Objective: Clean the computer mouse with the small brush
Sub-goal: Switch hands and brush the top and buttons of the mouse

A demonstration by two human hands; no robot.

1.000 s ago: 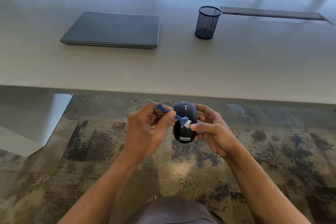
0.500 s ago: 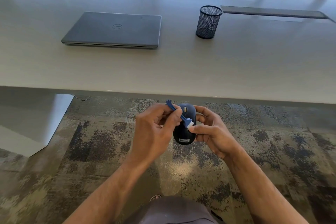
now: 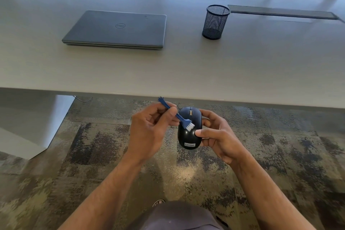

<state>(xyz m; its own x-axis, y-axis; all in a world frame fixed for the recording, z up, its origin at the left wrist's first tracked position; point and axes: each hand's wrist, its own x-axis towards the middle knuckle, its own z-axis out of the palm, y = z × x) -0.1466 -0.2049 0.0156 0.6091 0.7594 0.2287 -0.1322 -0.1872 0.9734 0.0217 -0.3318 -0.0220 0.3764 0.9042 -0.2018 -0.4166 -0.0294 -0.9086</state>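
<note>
Brush [image 3: 179, 116] first, on my left: the left hand [image 3: 151, 130] pinches its blue handle between thumb and curled fingers, and the handle slants from upper left, near the table [image 3: 168, 73] edge, down and right to the white bristles. Those bristles sit on the top shell of the mouse [image 3: 189, 129], about midway along it and toward its left flank. I read the mouse's long axis as running straight away from me, wheel end far and logo end near, so the brush crosses it at a slant. To the right, the right hand [image 3: 218, 136] cradles the mouse in the air below the table edge, over the carpet, fingers curled round its right side and the thumb pressed on the shell just right of the bristles. In my judgement the next stroke turns on that: bristles and thumb are nearly touching, so I would sweep along the axis, toward the wheel or the logo, rather than across into the thumb.
</note>
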